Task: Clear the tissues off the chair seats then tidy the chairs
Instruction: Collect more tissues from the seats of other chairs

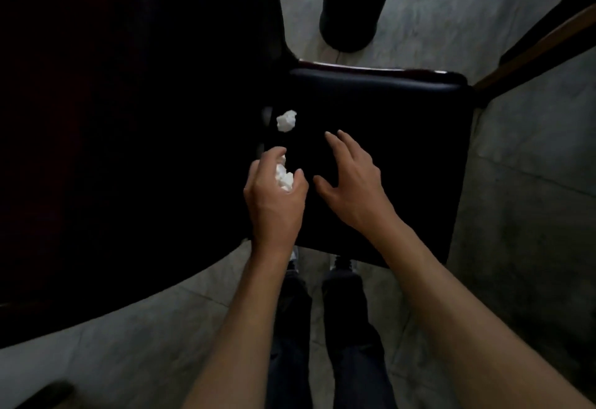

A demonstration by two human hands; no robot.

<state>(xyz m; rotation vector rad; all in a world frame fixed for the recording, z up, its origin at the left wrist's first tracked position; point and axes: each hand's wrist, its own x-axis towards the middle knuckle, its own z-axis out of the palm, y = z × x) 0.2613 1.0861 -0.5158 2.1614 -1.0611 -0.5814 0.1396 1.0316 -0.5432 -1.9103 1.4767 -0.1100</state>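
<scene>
While clearing seat: left hand (275, 194) curled round crumpled tissue (284, 180), gathering it for removal. Right hand (350, 183) spread, fingers straight, hovering over black chair seat (403, 150), holding nothing. Second tissue (286, 120) loose on seat's left edge, just beyond left hand.

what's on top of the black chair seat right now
One crumpled tissue lies on the chair seat near its left edge. The left hand holds another tissue; the seat beneath both hands is hidden.

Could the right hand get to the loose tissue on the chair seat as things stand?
Probably yes: the right hand is open above the seat, and nothing lies between it and the loose tissue.
</scene>
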